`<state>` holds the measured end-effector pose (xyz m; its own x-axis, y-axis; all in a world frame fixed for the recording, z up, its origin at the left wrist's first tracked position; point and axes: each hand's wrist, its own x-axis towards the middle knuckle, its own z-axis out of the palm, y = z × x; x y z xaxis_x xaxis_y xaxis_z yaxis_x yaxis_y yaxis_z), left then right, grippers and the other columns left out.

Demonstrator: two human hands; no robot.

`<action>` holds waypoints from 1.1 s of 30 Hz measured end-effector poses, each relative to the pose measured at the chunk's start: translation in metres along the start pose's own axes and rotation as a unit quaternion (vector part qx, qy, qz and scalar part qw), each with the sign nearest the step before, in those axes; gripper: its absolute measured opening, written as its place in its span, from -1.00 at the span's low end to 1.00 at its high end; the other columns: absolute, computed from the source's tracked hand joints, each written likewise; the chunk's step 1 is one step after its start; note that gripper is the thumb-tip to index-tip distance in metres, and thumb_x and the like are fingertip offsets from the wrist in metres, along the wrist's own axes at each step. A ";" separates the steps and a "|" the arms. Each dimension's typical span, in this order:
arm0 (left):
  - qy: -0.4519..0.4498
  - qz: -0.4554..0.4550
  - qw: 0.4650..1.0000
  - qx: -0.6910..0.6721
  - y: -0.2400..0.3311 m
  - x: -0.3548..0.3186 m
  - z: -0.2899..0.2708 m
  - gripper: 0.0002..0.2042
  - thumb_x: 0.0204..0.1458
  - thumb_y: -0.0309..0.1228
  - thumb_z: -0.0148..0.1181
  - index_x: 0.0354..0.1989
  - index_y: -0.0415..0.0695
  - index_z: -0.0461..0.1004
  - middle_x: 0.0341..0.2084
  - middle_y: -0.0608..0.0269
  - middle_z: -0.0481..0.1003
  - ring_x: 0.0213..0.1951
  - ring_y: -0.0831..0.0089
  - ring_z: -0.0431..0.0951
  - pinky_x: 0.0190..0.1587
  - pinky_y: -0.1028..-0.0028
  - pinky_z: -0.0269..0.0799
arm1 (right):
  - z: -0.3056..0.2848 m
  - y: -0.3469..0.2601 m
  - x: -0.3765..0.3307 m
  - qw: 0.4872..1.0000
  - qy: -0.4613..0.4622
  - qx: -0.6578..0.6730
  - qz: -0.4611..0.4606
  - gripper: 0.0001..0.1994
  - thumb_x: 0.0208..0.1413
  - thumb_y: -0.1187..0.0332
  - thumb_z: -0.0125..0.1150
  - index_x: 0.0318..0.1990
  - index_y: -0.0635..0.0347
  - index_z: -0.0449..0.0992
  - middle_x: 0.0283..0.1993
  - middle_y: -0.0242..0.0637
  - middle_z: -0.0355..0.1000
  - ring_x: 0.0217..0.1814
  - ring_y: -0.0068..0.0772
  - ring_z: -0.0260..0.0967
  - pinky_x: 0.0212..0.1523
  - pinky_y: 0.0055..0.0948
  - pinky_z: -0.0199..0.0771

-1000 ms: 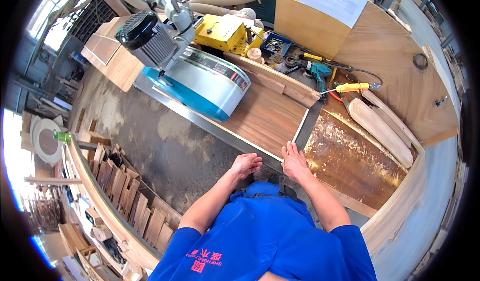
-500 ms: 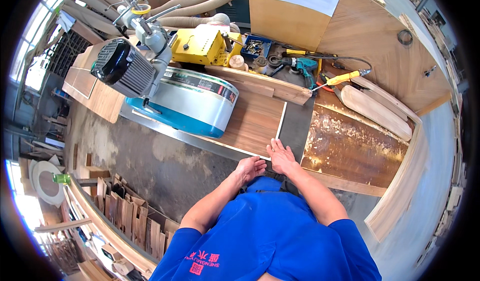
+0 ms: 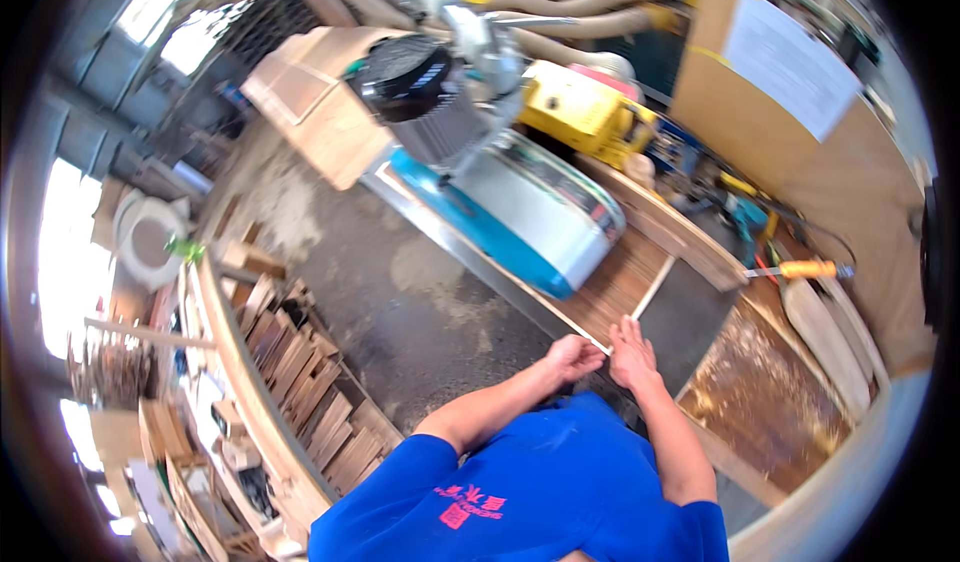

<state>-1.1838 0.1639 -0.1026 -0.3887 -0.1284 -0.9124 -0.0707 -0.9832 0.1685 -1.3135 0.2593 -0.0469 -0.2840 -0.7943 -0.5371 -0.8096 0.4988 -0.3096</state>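
Note:
A brown wood panel (image 3: 628,264) with pale edge strips lies on the machine table, partly hidden under a white and teal machine body (image 3: 530,202). At the panel's near corner my left hand (image 3: 576,359) has its fingers curled together, closed at the front edge. Just right of it, my right hand (image 3: 632,355) rests with fingers stretched out over the corner and the right-hand edge strip. Above the machine body sits a grey motor with a black cap (image 3: 420,92). Motion blur softens the picture, and what lies under my left fingers is hidden.
A wooden fence (image 3: 680,227) runs behind the panel. Beyond it are a yellow box-shaped unit (image 3: 570,107), a teal drill (image 3: 745,217) and a yellow-handled screwdriver (image 3: 815,270). A worn brown board (image 3: 765,387) lies to the right. Wood offcuts (image 3: 320,392) fill the lower left.
The whole view has swung left and tilted, so the machine and panel appear farther right. Both hands stay at the panel's near corner in much the same pose.

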 end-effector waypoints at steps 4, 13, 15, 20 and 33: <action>-0.099 0.016 0.993 -0.066 0.009 0.006 -0.026 -0.58 0.30 -0.20 -0.23 0.02 -0.34 0.37 -0.07 -0.04 0.47 -0.09 0.25 0.46 0.01 0.26 0.41 | -0.004 -0.015 0.000 1.000 0.010 0.013 -0.024 -0.28 0.12 0.32 0.11 0.42 0.16 -0.03 0.54 -0.05 -0.29 0.58 -0.05 -0.35 0.43 0.04 -0.06; -0.064 0.047 0.990 -0.114 0.038 -0.007 -0.032 -0.51 0.24 -0.12 -0.18 0.09 -0.33 0.31 0.07 -0.14 0.40 0.04 0.04 0.41 0.14 0.14 0.26 | 0.009 0.007 -0.028 0.998 -0.018 -0.003 0.057 -0.18 0.08 0.26 0.20 0.42 0.30 -0.10 0.55 -0.03 -0.37 0.60 -0.07 -0.47 0.48 -0.05 -0.17; -0.051 0.053 0.991 -0.115 0.049 -0.014 -0.032 -0.52 0.18 -0.13 -0.10 0.08 -0.30 0.32 0.07 -0.15 0.40 0.04 0.03 0.42 0.15 0.13 0.24 | 0.015 0.016 -0.027 0.999 -0.008 -0.005 0.037 -0.18 0.09 0.22 0.19 0.43 0.26 -0.09 0.56 -0.09 -0.37 0.60 -0.11 -0.48 0.48 -0.04 -0.20; -0.038 0.087 0.987 -0.128 0.064 -0.033 -0.033 -0.39 0.19 -0.07 -0.11 0.22 -0.38 0.18 0.14 -0.24 0.31 0.19 -0.06 0.28 0.31 0.04 0.03 | 0.007 0.011 -0.027 0.999 -0.019 -0.005 0.046 -0.20 0.11 0.20 0.17 0.43 0.22 -0.10 0.56 -0.12 -0.38 0.60 -0.13 -0.47 0.49 -0.04 -0.23; -0.071 0.193 0.959 -0.197 0.086 -0.054 -0.049 -0.13 0.22 0.18 -0.37 0.39 -0.42 -0.28 0.40 -0.27 -0.15 0.43 -0.08 -0.19 0.41 0.05 -0.23 | 0.004 0.007 -0.021 0.997 -0.063 -0.032 0.037 -0.20 0.14 0.17 0.15 0.42 0.31 -0.11 0.55 -0.02 -0.43 0.60 -0.03 -0.52 0.47 0.01 -0.17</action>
<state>-1.1235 0.0801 -0.0568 -0.4393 -0.5003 -0.7462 0.4448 -0.8428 0.3032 -1.3109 0.2806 -0.0408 -0.2796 -0.7045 -0.6523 -0.8210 0.5277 -0.2179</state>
